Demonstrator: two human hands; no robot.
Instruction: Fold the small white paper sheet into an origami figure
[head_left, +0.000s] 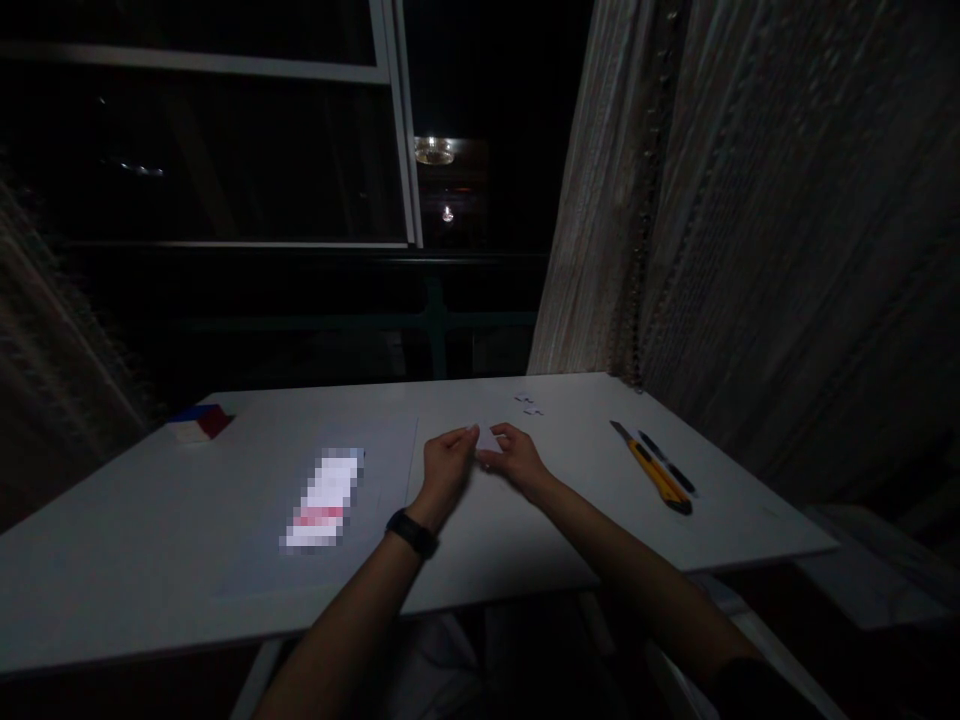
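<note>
The room is dim, with a pale, heavy curtain (600, 200) hanging in long folds on the right and another curtain (60, 310) in shadow at the far left. Between them stands a light-framed window (397, 130), its glass nearly black; past its edge a round lamp (435, 152) glows with a smaller light beneath, and a dark green railing (435, 325) runs low behind the table. The white table (750, 530) spreads across below, its front edge turned to the person, its surface smooth and greyish in the weak light. On its left half lies a large thin sheet (391, 450), flat, with a bright screen (326, 500), pixelated, resting on it. The left hand (448, 462) and right hand (519, 464) meet above the middle of the table: the left fingertips are pinched together on a small white piece (486, 437), while the right thumb and forefinger stand apart around its other side; whether they touch it I cannot tell. To the right lie a yellow cutter (651, 468) and, just beside it, a dark pen (667, 463). A blue, red and white block (199, 423) sits near the far left edge. Smallest are two scraps (529, 405) with dark marks, beyond the right hand
</note>
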